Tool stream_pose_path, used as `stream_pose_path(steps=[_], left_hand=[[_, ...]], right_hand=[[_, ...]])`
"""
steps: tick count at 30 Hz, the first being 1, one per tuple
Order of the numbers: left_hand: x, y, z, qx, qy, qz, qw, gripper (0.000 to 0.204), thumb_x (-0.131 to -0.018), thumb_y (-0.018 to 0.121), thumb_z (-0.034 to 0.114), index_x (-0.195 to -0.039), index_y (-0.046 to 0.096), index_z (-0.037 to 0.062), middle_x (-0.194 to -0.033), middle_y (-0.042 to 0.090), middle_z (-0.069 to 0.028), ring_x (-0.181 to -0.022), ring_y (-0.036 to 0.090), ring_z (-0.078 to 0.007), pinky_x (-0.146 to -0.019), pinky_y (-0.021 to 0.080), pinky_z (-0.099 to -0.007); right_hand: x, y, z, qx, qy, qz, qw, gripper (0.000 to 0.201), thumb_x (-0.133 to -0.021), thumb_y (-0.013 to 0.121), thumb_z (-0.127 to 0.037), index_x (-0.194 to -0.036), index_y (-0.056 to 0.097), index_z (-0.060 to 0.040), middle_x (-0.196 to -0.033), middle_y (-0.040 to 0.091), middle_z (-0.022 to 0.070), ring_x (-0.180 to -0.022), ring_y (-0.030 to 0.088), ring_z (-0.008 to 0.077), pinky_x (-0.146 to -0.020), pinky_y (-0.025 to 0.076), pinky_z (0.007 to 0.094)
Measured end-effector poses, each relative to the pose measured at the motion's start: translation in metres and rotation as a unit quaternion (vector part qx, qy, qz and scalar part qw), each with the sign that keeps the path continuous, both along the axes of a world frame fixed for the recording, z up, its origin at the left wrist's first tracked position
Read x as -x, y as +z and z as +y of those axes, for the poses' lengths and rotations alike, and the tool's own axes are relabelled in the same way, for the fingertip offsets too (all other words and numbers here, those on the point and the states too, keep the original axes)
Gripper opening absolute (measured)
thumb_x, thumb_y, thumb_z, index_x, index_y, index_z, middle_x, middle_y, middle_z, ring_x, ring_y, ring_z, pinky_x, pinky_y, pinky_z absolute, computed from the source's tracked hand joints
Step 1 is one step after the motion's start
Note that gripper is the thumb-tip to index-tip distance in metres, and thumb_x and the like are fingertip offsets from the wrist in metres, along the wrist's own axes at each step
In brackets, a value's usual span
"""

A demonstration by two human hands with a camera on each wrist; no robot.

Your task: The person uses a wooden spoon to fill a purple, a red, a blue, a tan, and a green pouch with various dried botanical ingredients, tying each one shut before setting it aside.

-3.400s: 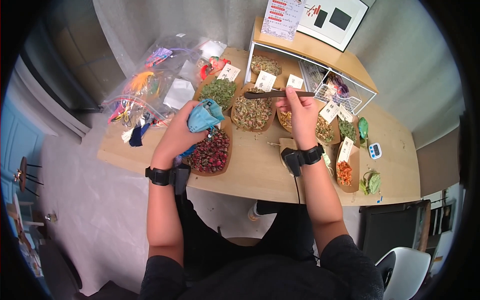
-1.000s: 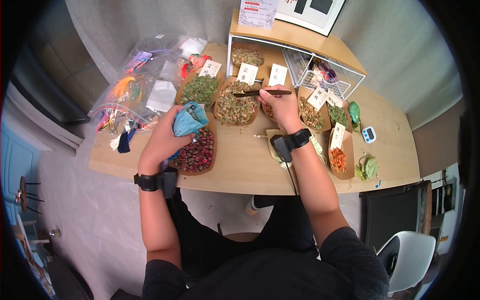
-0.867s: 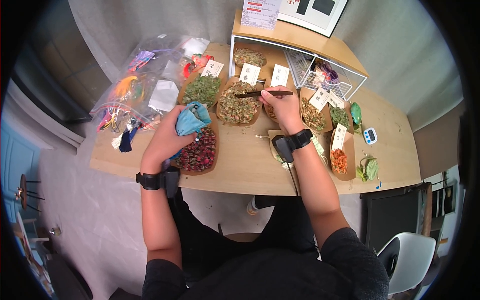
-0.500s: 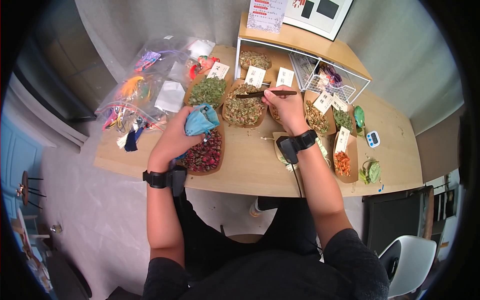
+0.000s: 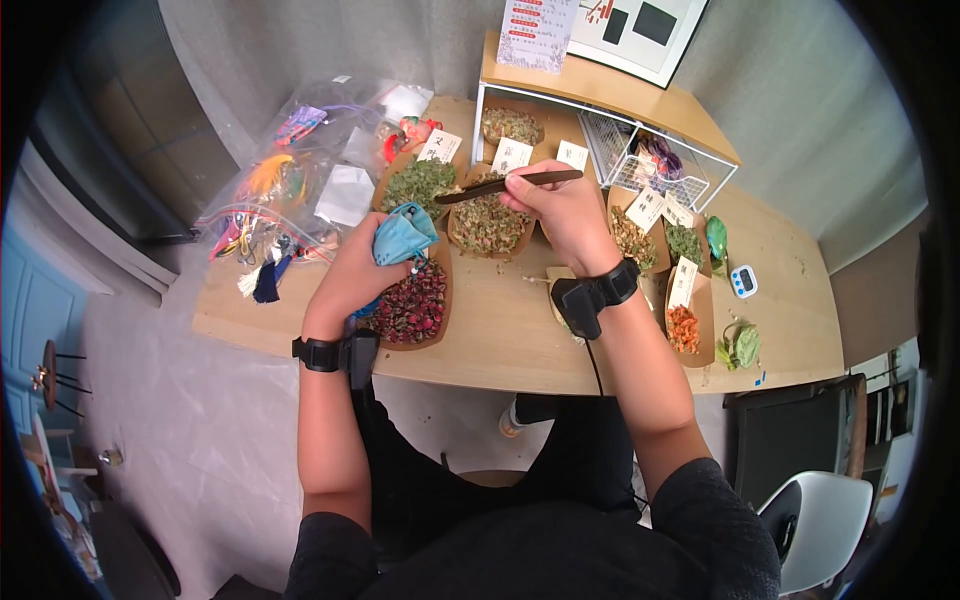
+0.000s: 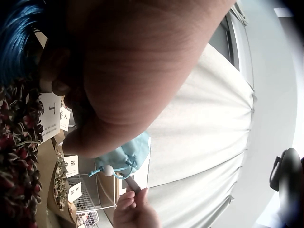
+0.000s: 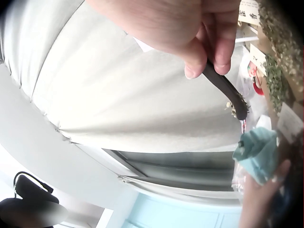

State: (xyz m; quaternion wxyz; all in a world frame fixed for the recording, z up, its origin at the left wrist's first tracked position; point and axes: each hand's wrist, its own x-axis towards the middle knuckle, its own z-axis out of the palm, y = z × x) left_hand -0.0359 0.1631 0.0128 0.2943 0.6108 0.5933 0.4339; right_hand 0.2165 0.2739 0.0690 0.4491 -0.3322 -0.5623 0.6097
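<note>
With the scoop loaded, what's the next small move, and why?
Probably ease the dark scoop in the right hand left until its tip is over the blue pouch: dried herbs sit near that tip, and the left hand holds the pouch upright.

Table point(image 5: 480, 345): plastic bags point(image 5: 300, 195) at left, bud tray point(image 5: 447, 300) near, right of the bags, with leaves point(image 5: 418, 183) beyond it, timer point(image 5: 743, 281) at right, and far shelf point(image 5: 600, 98) with framed picture point(image 5: 640, 38) on top, wire basket point(image 5: 672, 186) within.
</note>
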Motion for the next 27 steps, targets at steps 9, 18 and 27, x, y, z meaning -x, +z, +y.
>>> stream_pose_path(steps=[9, 18, 27], left_hand=[[0.0, 0.0, 0.001, -0.006, 0.002, -0.019, 1.0, 0.047, -0.076, 0.076, 0.007, -0.117, 0.054, 0.0024, -0.102, 0.063, -0.0093, -0.097, 0.06, -0.0196, -0.089, 0.048, -0.0338], [0.002, -0.001, 0.002, -0.009, 0.006, -0.02, 1.0, 0.048, -0.075, 0.077, 0.007, -0.117, 0.054, 0.0024, -0.102, 0.063, -0.0098, -0.098, 0.06, -0.0205, -0.09, 0.047, -0.0342], [0.005, -0.008, 0.003, -0.031, 0.013, -0.01, 0.999, 0.05, -0.077, 0.077, 0.008, -0.12, 0.053, 0.0023, -0.103, 0.062, -0.0116, -0.099, 0.06, -0.0217, -0.09, 0.047, -0.0346]], right_hand=[[0.046, -0.007, -0.02, -0.128, 0.06, -0.128, 0.982, 0.01, -0.086, 0.077, -0.005, -0.093, 0.071, 0.0005, -0.082, 0.072, 0.0078, -0.08, 0.069, 0.0135, -0.073, 0.055, 0.0269], [0.027, 0.034, -0.025, -0.27, 0.147, -0.195, 0.931, 0.018, -0.084, 0.078, -0.006, -0.101, 0.076, -0.0007, -0.089, 0.075, 0.0081, -0.082, 0.069, 0.0128, -0.077, 0.054, 0.0269], [-0.029, 0.0, -0.004, -0.207, -0.048, -0.22, 0.952, 0.02, -0.085, 0.08, -0.015, -0.101, 0.077, -0.0035, -0.086, 0.074, 0.0041, -0.075, 0.064, 0.0089, -0.07, 0.052, 0.0246]])
